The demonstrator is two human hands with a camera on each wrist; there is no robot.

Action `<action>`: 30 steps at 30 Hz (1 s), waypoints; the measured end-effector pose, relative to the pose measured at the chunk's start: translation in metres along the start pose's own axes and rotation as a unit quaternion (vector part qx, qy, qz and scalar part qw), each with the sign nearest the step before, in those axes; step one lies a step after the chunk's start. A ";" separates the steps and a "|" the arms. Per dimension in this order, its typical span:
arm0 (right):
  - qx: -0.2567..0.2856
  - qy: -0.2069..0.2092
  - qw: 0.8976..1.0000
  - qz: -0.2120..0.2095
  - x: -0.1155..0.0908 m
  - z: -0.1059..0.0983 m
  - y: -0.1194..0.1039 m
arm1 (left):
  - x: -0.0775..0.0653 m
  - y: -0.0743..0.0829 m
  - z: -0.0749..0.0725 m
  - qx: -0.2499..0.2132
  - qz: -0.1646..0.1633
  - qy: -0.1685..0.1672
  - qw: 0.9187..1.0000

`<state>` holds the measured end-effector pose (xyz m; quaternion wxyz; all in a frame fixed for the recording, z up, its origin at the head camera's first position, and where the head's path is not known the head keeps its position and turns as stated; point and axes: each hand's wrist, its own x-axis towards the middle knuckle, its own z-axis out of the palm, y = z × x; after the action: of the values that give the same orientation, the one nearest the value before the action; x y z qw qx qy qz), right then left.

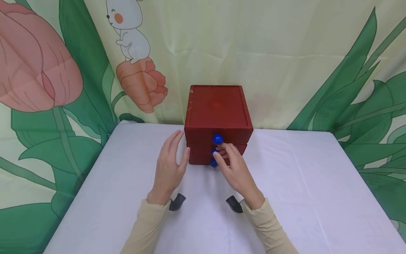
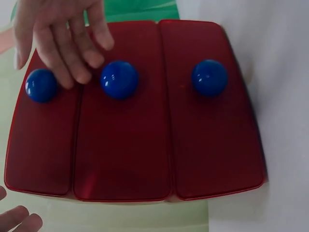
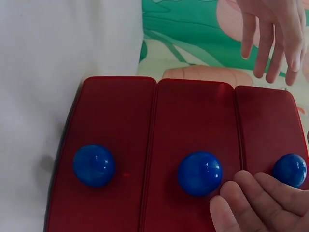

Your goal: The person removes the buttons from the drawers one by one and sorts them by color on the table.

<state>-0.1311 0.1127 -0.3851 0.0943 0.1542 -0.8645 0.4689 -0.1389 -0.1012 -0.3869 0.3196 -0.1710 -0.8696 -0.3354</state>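
Note:
A dark red chest of drawers (image 1: 219, 106) stands on the table, with three stacked drawer fronts facing me. Each front carries a round blue knob: the top knob (image 1: 217, 139), the middle knob (image 2: 119, 79) and the bottom knob (image 3: 94, 165). My right hand (image 1: 236, 171) hovers before the front, loosely bent fingers between the top and middle knobs. In the right wrist view its fingertips (image 3: 231, 193) lie close to the middle knob; whether they touch it I cannot tell. Beside the chest's left side, my left hand (image 1: 169, 169) is raised with fingers extended, holding nothing.
A white cloth covers the table (image 1: 317, 183), reaching out on both sides of the chest. Behind it hangs a printed curtain (image 1: 269, 63) with plants and a rabbit. A dark curved piece (image 1: 234, 204) sits at each wrist.

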 end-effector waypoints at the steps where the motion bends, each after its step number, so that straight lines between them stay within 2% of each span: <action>1: 0.001 0.001 1.000 -0.001 0.001 0.000 0.000 | 0.001 0.000 0.000 -0.003 -0.002 0.001 1.000; 9: 0.034 0.012 0.999 0.007 0.006 -0.001 0.000 | 0.017 0.000 0.002 -0.009 0.001 -0.002 1.000; 16: 0.057 0.010 0.998 0.038 0.011 -0.004 0.000 | 0.025 0.000 0.006 -0.018 -0.036 -0.016 0.999; 24: 0.077 0.012 0.996 0.039 0.019 -0.007 0.003 | 0.036 -0.002 0.010 -0.033 -0.039 -0.012 0.999; 30: 0.106 0.006 0.993 0.044 0.024 -0.008 0.003 | 0.044 -0.002 0.013 -0.067 -0.063 -0.014 0.996</action>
<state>-0.1542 0.1167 -0.3761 0.0617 0.1227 -0.8154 0.5624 -0.1782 -0.0899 -0.3661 0.2733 -0.1421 -0.8587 -0.4096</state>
